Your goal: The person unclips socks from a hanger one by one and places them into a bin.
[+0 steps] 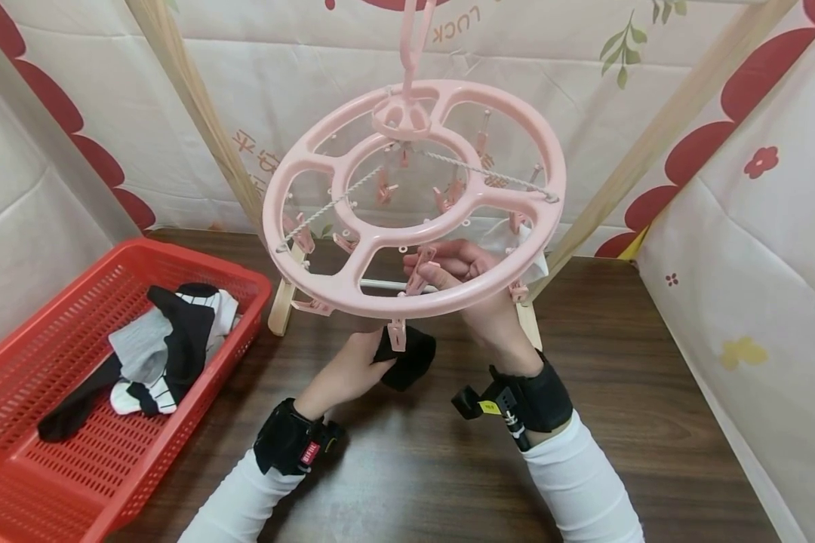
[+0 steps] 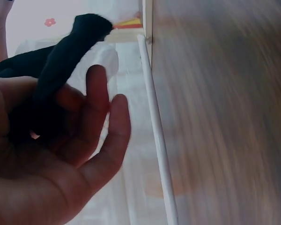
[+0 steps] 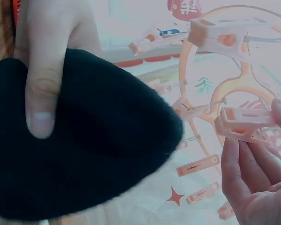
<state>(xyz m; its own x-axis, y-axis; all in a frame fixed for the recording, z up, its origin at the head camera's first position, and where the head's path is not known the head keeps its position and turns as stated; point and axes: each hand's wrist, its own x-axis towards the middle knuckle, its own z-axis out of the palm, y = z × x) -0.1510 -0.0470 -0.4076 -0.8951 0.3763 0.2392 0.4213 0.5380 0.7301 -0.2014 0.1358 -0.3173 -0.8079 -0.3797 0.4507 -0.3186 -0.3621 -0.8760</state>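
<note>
In the head view my left hand holds a black sock below the front rim of a round pink clip hanger. The left wrist view shows the sock's cloth between thumb and fingers, with other fingertips free. My right hand reaches up behind the rim and pinches a pink clothespin. In the right wrist view this clothespin sits between thumb and fingers, apart from the sock. Whether its jaws are parted is unclear.
A red basket at the left holds black, grey and white socks. More pink clips hang around the hanger, and a white cloth hangs at its right. Wooden poles and a white rod stand around it.
</note>
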